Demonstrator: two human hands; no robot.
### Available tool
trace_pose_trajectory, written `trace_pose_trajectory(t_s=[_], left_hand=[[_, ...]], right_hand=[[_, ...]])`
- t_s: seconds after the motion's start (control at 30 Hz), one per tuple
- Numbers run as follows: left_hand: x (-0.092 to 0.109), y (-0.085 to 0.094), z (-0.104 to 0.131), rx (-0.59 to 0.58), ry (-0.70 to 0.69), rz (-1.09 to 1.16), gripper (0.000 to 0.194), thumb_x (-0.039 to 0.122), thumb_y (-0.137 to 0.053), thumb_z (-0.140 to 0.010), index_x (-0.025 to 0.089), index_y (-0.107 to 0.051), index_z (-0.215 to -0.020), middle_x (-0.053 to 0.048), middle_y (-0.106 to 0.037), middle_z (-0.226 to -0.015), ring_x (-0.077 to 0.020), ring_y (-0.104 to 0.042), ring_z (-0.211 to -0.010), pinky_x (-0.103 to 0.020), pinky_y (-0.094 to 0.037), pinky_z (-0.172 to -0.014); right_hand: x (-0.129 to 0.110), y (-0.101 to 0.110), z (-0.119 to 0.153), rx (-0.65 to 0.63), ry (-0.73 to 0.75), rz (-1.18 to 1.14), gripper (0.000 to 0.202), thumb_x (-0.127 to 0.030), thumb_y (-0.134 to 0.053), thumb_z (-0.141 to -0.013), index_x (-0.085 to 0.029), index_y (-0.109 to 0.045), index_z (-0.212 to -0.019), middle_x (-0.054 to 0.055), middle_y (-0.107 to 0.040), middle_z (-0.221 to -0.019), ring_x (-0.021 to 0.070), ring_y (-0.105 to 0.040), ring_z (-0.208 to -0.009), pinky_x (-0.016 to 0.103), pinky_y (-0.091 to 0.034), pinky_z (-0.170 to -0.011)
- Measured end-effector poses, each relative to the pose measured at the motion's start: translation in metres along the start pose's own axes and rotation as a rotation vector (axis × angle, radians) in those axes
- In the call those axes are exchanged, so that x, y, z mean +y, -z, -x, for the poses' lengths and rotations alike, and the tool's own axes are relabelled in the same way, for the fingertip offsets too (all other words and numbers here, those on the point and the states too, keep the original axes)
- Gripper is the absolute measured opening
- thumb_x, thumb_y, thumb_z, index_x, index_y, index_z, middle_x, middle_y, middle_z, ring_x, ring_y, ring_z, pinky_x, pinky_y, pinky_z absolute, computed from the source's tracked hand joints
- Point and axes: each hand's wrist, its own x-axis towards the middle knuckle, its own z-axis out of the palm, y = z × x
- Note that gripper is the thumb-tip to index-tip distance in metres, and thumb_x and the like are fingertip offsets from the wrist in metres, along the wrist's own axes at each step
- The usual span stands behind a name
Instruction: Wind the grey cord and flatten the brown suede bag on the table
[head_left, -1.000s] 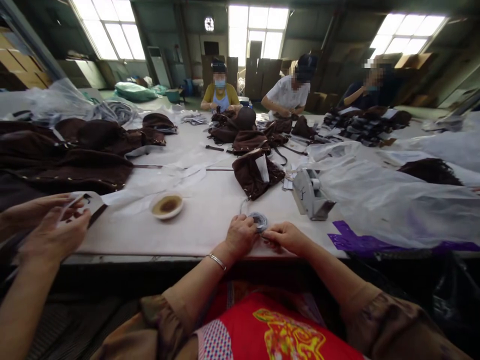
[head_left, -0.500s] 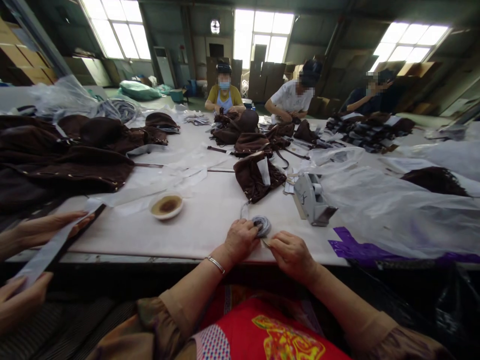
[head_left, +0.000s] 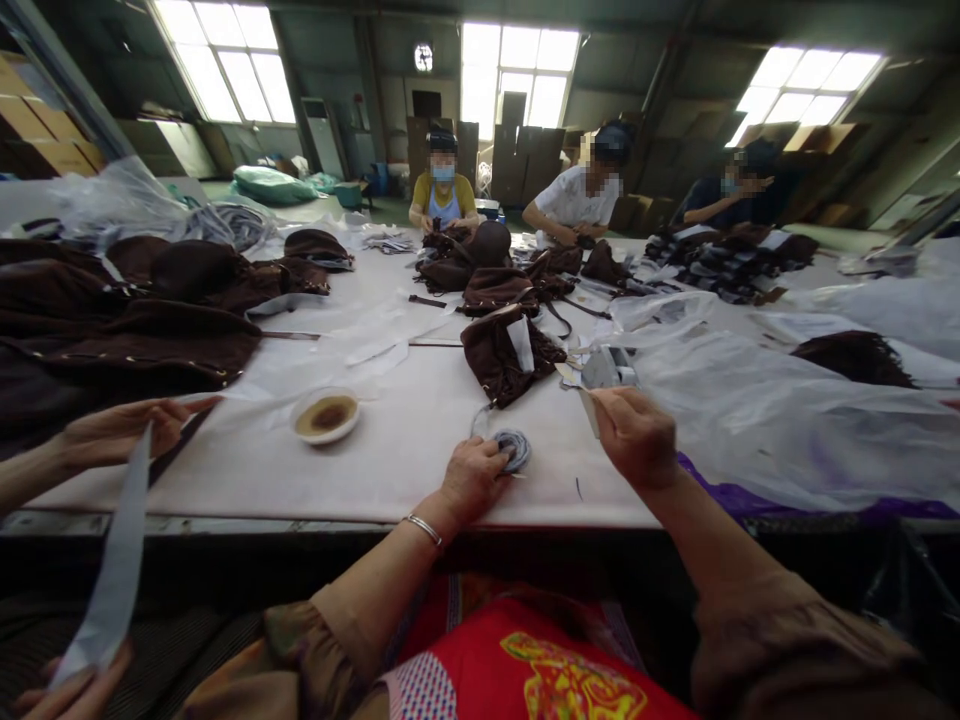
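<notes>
My left hand (head_left: 472,480) is closed on the left side of a coil of grey cord (head_left: 514,450) lying on the table. From the coil, a loose end runs up towards a dark brown drawstring bag (head_left: 491,365) with a white tag on it. My right hand (head_left: 634,435) is at the grey tape dispenser (head_left: 606,368), fingers curled together and covering its near part. What those fingers pinch, if anything, is hidden. A small dark thread (head_left: 578,489) lies on the tabletop between my arms.
A white bowl (head_left: 324,418) of brownish stuff stands left of the coil. At far left, a co-worker's hands (head_left: 124,432) hold a pale strip (head_left: 112,560). Brown bags (head_left: 127,335) are heaped behind; clear plastic sheeting (head_left: 780,420) spreads at right. Several people work across the table.
My right hand has left the coil and moved up and right to the tape dispenser. My left hand stays on the coil. The co-worker's pale strip now hangs more steeply.
</notes>
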Motion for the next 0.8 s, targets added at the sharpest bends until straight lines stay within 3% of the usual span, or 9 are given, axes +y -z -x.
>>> trace_pose_trajectory(t_s=[0.07,0.13,0.27,0.37,0.43,0.5,0.63,0.7,0.8], left_hand=[[-0.001,0.000,0.001,0.015,0.004,0.006,0.029,0.045,-0.060,-0.091,0.019,-0.071,-0.088,-0.007,-0.066,-0.086,-0.0200,-0.056,-0.077,-0.033,-0.044,-0.072],[-0.001,0.000,0.001,0.028,0.001,0.010,0.030,0.047,-0.060,-0.091,0.019,-0.071,-0.086,-0.007,-0.065,-0.085,-0.0195,-0.055,-0.076,-0.033,-0.043,-0.071],[0.001,0.001,0.002,0.041,-0.008,0.006,0.026,0.044,-0.063,-0.090,0.020,-0.071,-0.091,-0.006,-0.066,-0.085,-0.0205,-0.055,-0.077,-0.034,-0.042,-0.070],[0.002,0.000,0.002,0.035,0.004,-0.004,0.021,0.040,-0.063,-0.090,0.020,-0.071,-0.094,-0.006,-0.066,-0.087,-0.0219,-0.055,-0.079,-0.034,-0.042,-0.071],[0.002,-0.002,0.002,0.013,0.028,-0.020,0.020,0.037,-0.063,-0.090,0.019,-0.071,-0.089,-0.007,-0.066,-0.087,-0.0223,-0.056,-0.081,-0.034,-0.042,-0.072],[0.001,-0.004,0.001,-0.014,0.054,-0.039,0.019,0.034,-0.062,-0.091,0.018,-0.070,-0.086,-0.007,-0.066,-0.087,-0.0220,-0.056,-0.082,-0.033,-0.042,-0.072],[0.000,-0.001,-0.001,-0.047,0.072,-0.014,0.015,0.031,-0.061,-0.092,0.021,-0.071,-0.097,-0.005,-0.067,-0.089,-0.0203,-0.058,-0.082,-0.032,-0.041,-0.072],[0.000,0.002,-0.001,-0.041,0.069,0.022,0.015,0.032,-0.064,-0.090,0.023,-0.071,-0.100,-0.004,-0.067,-0.091,-0.0198,-0.059,-0.082,-0.032,-0.040,-0.073],[0.002,0.005,0.001,-0.025,0.071,0.047,0.013,0.034,-0.067,-0.088,0.025,-0.073,-0.097,-0.004,-0.066,-0.091,-0.0201,-0.059,-0.083,-0.033,-0.039,-0.073]], right_hand=[[0.014,-0.024,-0.001,-0.175,-0.019,0.096,0.026,-0.015,-0.055,-0.090,-0.012,-0.068,-0.113,0.018,-0.070,-0.107,0.0284,-0.065,-0.094,0.039,-0.052,-0.085],[0.013,-0.040,0.006,-0.298,0.026,0.048,0.033,-0.013,-0.058,-0.087,-0.012,-0.066,-0.119,0.019,-0.067,-0.115,0.0296,-0.064,-0.099,0.040,-0.052,-0.086],[-0.019,-0.050,0.023,-0.386,0.114,-0.286,0.025,-0.020,-0.054,-0.094,-0.019,-0.067,-0.116,0.011,-0.066,-0.112,0.0237,-0.062,-0.102,0.035,-0.050,-0.092],[-0.049,-0.055,0.021,-0.437,0.152,-0.384,0.017,-0.019,-0.058,-0.092,-0.018,-0.070,-0.105,0.009,-0.065,-0.101,0.0217,-0.061,-0.094,0.033,-0.050,-0.087],[-0.062,-0.059,0.012,-0.451,0.197,-0.377,0.014,-0.015,-0.058,-0.090,-0.018,-0.070,-0.084,0.008,-0.064,-0.090,0.0202,-0.059,-0.086,0.032,-0.049,-0.082],[-0.071,-0.060,0.003,-0.425,0.265,-0.392,0.025,-0.013,-0.054,-0.092,-0.018,-0.066,-0.070,0.007,-0.063,-0.081,0.0189,-0.057,-0.080,0.033,-0.047,-0.081],[-0.073,-0.056,-0.007,-0.378,0.340,-0.458,0.028,-0.016,-0.048,-0.095,-0.019,-0.066,-0.074,0.007,-0.065,-0.085,0.0190,-0.057,-0.083,0.034,-0.044,-0.084],[-0.069,-0.053,-0.006,-0.397,0.300,-0.465,0.027,-0.018,-0.049,-0.096,-0.019,-0.066,-0.074,0.007,-0.065,-0.084,0.0191,-0.058,-0.082,0.033,-0.045,-0.081],[-0.059,-0.045,-0.001,-0.354,0.115,-0.568,0.023,-0.025,-0.052,-0.096,-0.020,-0.066,-0.078,0.007,-0.066,-0.084,0.0193,-0.061,-0.081,0.032,-0.048,-0.078]])
